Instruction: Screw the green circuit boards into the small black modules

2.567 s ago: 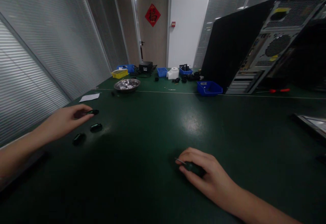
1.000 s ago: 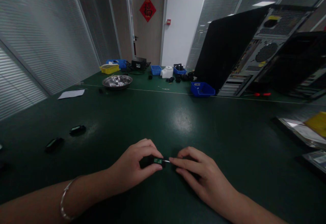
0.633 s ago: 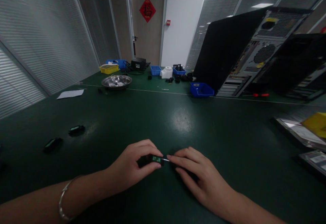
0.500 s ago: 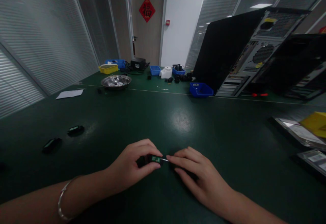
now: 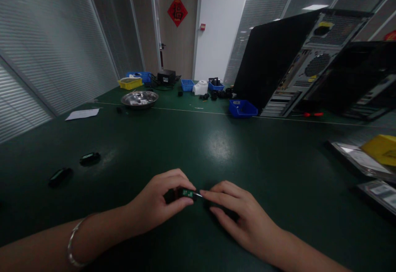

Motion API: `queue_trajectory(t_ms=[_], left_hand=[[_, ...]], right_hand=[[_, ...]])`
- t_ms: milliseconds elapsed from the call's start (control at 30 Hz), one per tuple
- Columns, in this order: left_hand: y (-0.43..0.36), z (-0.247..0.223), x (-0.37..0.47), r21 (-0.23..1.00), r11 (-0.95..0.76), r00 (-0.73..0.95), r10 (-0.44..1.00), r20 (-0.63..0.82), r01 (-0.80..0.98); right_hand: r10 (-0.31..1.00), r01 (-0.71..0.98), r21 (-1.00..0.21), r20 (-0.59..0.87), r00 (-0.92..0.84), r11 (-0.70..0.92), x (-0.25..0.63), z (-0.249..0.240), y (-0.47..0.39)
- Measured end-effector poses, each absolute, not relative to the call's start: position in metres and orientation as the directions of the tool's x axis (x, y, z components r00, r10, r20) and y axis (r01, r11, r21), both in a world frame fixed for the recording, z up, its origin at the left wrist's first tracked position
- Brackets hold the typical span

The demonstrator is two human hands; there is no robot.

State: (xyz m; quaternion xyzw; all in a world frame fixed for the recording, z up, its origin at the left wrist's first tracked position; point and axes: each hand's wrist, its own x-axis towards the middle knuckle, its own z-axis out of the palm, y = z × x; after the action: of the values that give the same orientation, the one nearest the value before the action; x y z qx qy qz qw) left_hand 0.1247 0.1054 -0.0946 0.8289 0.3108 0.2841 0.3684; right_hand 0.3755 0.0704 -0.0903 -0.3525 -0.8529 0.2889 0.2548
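Observation:
Between the thumb and fingers of my left hand (image 5: 168,195) is a small black part with a green circuit board (image 5: 187,193). My right hand (image 5: 239,210) is closed around a tool whose handle is mostly hidden under the fingers. The tool's thin metal shaft (image 5: 198,195) points left and meets the right end of the small part. Two similar black parts lie at the left, one farther back (image 5: 90,158) and one nearer (image 5: 60,177). Both hands are low over the dark green table (image 5: 173,148).
Farther back stand a metal bowl (image 5: 140,99), a yellow tray (image 5: 130,83), a blue bin (image 5: 243,109) and a white device (image 5: 200,87). A computer tower (image 5: 278,57) rises at the right. Hard drives (image 5: 360,158) lie at the right edge. White paper (image 5: 82,114) is at the left.
The whole view has shifted slightly, moving the scene a little left. Both hands keep their holds, and the shaft still meets the small part.

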Motion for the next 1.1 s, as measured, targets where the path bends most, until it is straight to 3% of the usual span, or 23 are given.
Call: queue_trajectory(t_ms=[1100], left_hand=[[0.1056,-0.0937,0.1238,0.801,-0.529,0.659,0.713,0.239,0.282]], right_hand=[[0.735,0.431,-0.688,0.221,-0.641,0.583,0.3758,-0.0893,0.0711]])
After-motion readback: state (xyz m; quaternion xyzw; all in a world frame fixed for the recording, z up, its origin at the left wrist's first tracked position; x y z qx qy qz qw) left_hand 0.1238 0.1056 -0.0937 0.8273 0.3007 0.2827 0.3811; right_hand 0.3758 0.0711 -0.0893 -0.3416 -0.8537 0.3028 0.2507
